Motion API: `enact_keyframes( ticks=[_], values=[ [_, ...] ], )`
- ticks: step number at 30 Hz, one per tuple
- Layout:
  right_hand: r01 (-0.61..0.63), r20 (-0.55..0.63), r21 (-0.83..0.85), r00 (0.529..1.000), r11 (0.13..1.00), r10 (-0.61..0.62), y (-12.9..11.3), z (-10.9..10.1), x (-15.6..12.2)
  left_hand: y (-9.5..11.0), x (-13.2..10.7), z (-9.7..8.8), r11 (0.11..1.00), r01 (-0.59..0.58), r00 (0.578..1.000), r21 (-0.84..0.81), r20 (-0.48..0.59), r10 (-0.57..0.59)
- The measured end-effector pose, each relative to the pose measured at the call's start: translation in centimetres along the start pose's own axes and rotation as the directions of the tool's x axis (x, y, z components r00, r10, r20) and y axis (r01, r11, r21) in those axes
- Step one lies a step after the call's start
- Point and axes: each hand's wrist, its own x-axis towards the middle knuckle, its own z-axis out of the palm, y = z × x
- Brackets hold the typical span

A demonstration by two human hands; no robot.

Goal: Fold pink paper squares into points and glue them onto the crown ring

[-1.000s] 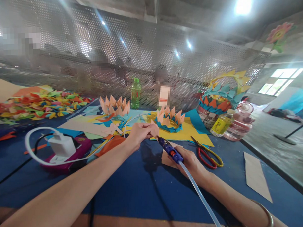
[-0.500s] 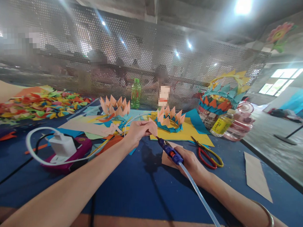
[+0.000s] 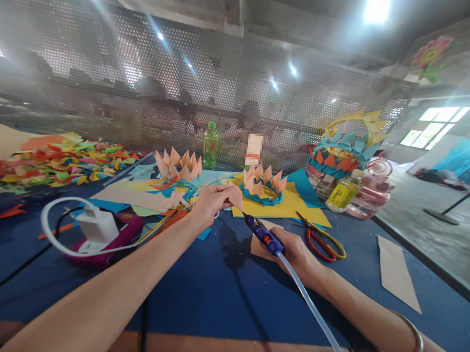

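Observation:
Between its fingertips my left hand pinches a small folded piece of pink paper. My right hand is wrapped round a blue hot glue gun, and a long clear glue stick trails from its rear. The gun's nozzle points at the paper's lower corner, close to or touching it; I cannot tell which. Just beyond stands a paper crown ring with pink points on a blue band. A second pink-pointed ring sits farther left. Beneath my right hand lies a flat pink paper piece.
Scissors with red and yellow handles lie right of my hand. A purple power strip with a white charger and cables is at left. Bottles, a decorated basket and a heap of coloured paper pieces stand farther back.
My left hand and the pink paper have shifted very slightly left. The glue gun stays in my right hand, nearly unmoved.

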Motion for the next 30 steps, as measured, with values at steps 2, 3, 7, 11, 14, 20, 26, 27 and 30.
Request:
enact_keyframes(
  ticks=[2,3,7,11,14,20,26,27,30],
  values=[
    [0.017,0.009,-0.007,1.000,1.000,-0.017,0.0,-0.1,0.0,0.0,0.1,-0.1,1.000,-0.014,1.000,-0.006,-0.003,0.014],
    [0.031,0.014,-0.011,0.999,0.999,-0.031,-0.1,-0.1,0.0,0.1,0.1,-0.2,1.000,-0.022,1.000,-0.008,-0.003,0.022],
    [0.083,0.023,-0.037,0.996,0.996,-0.083,-0.4,-0.8,0.1,0.6,0.1,-0.2,0.999,-0.036,0.999,-0.008,-0.009,0.036],
    [0.069,0.045,-0.121,0.997,0.990,-0.064,-0.1,-2.0,-0.2,1.3,-0.1,-0.1,1.000,-0.023,0.999,-0.012,-0.023,0.023],
    [-0.006,-0.003,-0.218,1.000,0.976,0.005,1.0,-3.6,-1.3,1.4,-0.2,0.0,1.000,-0.013,0.999,-0.014,-0.041,0.012],
    [-0.215,-0.160,-0.329,0.972,0.919,0.170,5.9,-8.8,-6.9,1.3,-0.3,0.2,1.000,-0.013,0.999,0.007,-0.031,0.013],
    [-0.423,-0.192,-0.369,0.906,0.827,0.378,10.7,-13.9,-13.3,0.9,-0.1,0.0,1.000,-0.018,0.999,0.025,-0.031,0.019],
    [-0.449,-0.193,-0.348,0.893,0.823,0.406,11.2,-14.4,-14.0,0.9,0.0,0.0,0.999,-0.017,0.999,0.028,-0.029,0.017],
    [-0.501,-0.194,-0.317,0.865,0.805,0.462,12.0,-15.0,-15.8,0.8,0.1,0.0,0.999,-0.013,1.000,0.033,-0.027,0.014]
  ],
)
